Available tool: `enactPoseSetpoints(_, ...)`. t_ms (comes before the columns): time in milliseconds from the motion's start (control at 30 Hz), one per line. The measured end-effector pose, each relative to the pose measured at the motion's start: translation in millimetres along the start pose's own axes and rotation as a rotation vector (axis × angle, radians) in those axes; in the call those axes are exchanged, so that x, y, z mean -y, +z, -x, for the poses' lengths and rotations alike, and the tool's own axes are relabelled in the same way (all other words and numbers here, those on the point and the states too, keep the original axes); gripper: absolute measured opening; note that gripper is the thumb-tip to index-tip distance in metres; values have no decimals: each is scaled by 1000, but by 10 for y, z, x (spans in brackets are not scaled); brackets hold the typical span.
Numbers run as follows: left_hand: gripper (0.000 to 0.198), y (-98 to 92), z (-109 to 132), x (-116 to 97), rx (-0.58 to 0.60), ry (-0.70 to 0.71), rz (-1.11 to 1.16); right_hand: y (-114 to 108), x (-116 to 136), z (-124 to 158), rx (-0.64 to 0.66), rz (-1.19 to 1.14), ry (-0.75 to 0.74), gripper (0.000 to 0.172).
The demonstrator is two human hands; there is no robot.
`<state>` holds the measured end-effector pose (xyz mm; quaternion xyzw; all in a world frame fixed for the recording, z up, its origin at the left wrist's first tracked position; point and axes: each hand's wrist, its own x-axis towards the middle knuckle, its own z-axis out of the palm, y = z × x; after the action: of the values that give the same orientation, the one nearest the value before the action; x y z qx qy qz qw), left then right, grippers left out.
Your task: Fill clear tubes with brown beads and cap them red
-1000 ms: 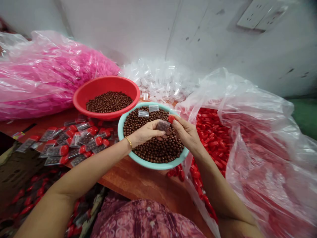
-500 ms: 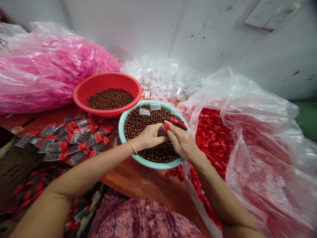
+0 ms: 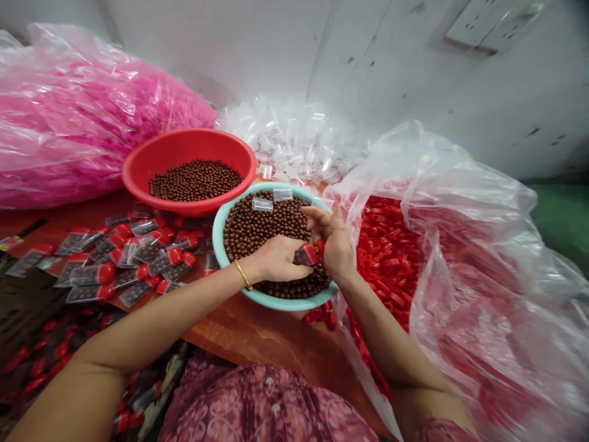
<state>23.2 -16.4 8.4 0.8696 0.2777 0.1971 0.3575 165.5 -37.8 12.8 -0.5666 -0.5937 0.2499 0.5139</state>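
A person's left hand (image 3: 276,258) clamps a small clear-plastic box (image 3: 302,256) with a red cap (image 3: 312,252) over brown, round beads (image 3: 243,227) in a pale-turquoise plastic bowl (image 3: 218,233). Just beside it, the right hand (image 3: 337,245) bends its fingers loosely; from here, I cannot tell whether they grip anything.

You can read no words, numbers or brands: the small multicoloured label (image 3: 10,244), well to the left of the teal basin (image 3: 286,303), perhaps bears print, but it is too small and blurred for you to make out.
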Motion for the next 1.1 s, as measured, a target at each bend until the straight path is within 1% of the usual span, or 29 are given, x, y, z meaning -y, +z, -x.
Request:
enactPoseSetpoints(67, 13, -10, 10, 5, 27, -13, -13, 108, -3, -16, 138, -75, 64, 69)
enactPoseSetpoints(167, 11, -35, 33, -6, 96, -44, -93, 156, -9, -9, 367, -90, 56, 66)
enactPoseSetpoints(233, 12, -42, 46, -14, 129, -60, -164, 129, -5, 11, 474, -58, -16, 66)
enactPoseSetpoints(300, 15, -35, 53, -13, 135, -68, -234, 103, 17, 36, 508, 33, -122, 69)
enactPoseSetpoints(367, 17, -21, 52, -8, 124, -60, -299, 106, 56, 54, 487, 119, -198, 73)
enactPoseSetpoints(433, 18, -21, 53, -17, 83, -35, -339, 122, 95, 48, 431, 108, -206, 75)
enactPoseSetpoints(467, 17, -37, 63, -30, 51, -19, -348, 118, 107, 32, 383, 69, -191, 76)
enactPoseSetpoints(533, 16, -116, 126, -69, -29, 7, -360, 50, 96, -29, 243, 26, -152, 80)
enactPoseSetpoints(567, 16, -182, 190, -87, -77, 3, -371, -22, 69, -69, 166, 53, -143, 80)
enactPoseSetpoints(600, 16, -264, 279, -97, -126, -18, -388, -115, 26, -111, 92, 122, -144, 76)
enactPoseSetpoints(667, 18, -463, 534, -77, -222, -122, -444, -333, -102, -188, -7, 362, -189, 58)
enactPoseSetpoints(733, 20, -669, 862, 17, -287, -296, -551, -518, -263, -239, -33, 639, -243, 45)
enactPoseSetpoints(767, 19, -763, 1034, 91, -307, -399, -640, -576, -343, -253, -11, 750, -268, 41)
enactPoseSetpoints(800, 19, -847, 1199, 176, -299, -499, -734, -607, -417, -261, 29, 842, -288, 38)
enactPoseSetpoints(833, 18, -920, 1347, 263, -284, -568, -812, -612, -480, -265, 73, 912, -302, 36)
enactPoseSetpoints(867, 18, -982, 1471, 344, -257, -606, -874, -597, -530, -266, 111, 965, -307, 33)
enactPoseSetpoints(900, 18, -1032, 1563, 408, -227, -615, -920, -568, -566, -266, 134, 1003, -306, 29)
enactPoseSetpoints(967, 17, -1095, 1635, 460, -184, -561, -975, -494, -595, -264, 130, 1036, -291, 22)
enactPoseSetpoints(1033, 19, -1093, 1543, 403, -176, -463, -994, -429, -580, -253, 89, 1022, -263, 20)
enactPoseSetpoints(1100, 22, -1022, 1304, 285, -170, -345, -978, -382, -542, -224, 52, 979, -231, 19)
